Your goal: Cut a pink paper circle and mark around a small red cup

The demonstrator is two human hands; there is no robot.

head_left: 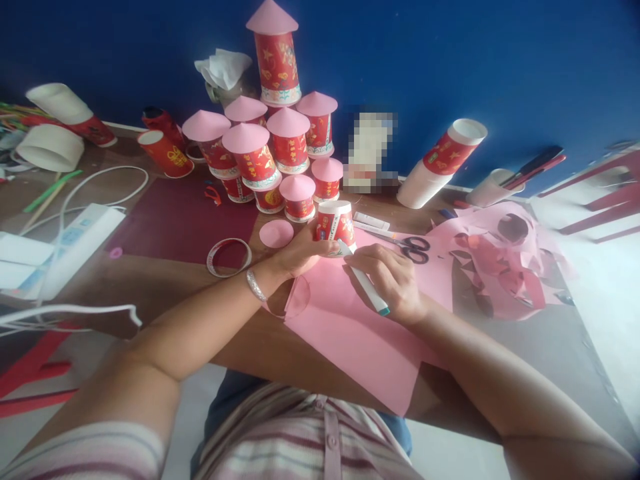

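My left hand [306,252] is closed around a red patterned paper cup [336,228], holding it up over pink paper [360,333]. In my right hand [390,277] is a white marker [369,288] with a green end, its tip at the lower edge of the cup. A pale band with green marks shows there, partly covered by my left thumb. Scissors [416,249] with dark handles lie on the pink paper behind my right hand. Left of the cup lie a pink paper disc [277,233] and a white ring [229,258].
Red cups with pink cone tops [246,157] stand stacked behind my hands. Cut pink scraps [500,250] spread on the right. Nested cups [443,163] lean by the blue wall, near a pen cup [493,187]. White cables [65,207] lie on the left.
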